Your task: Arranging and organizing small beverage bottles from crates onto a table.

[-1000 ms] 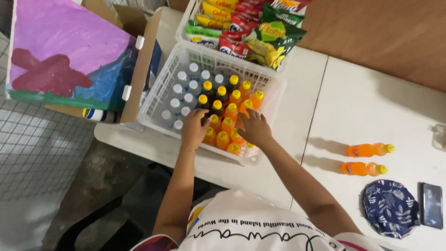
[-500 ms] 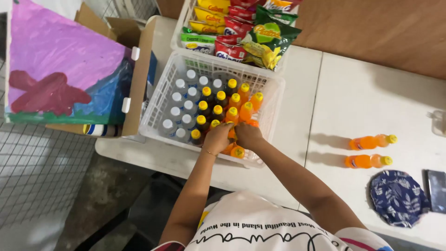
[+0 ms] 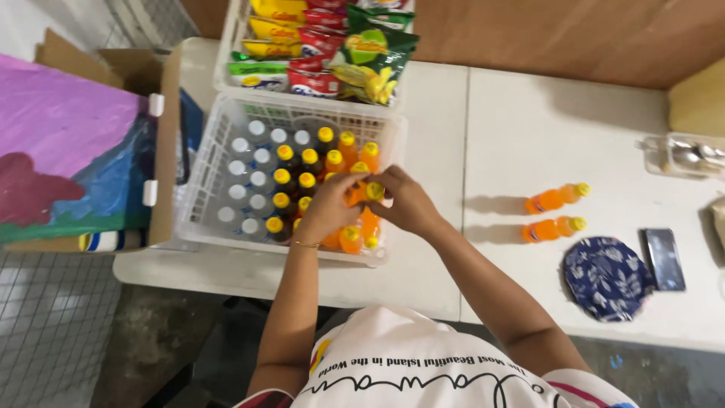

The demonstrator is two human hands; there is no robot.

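Both hands over the white basket at the table's front edge: left hand and right hand together grip one orange bottle (yellow cap, lying sideways) above the upright bottles. Two more orange bottles lie near the right front, beside a blue patterned cloth.

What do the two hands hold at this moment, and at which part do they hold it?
Both hands hold one orange bottle with a yellow cap above the white basket. The left hand grips its body; the right hand is at the cap end.
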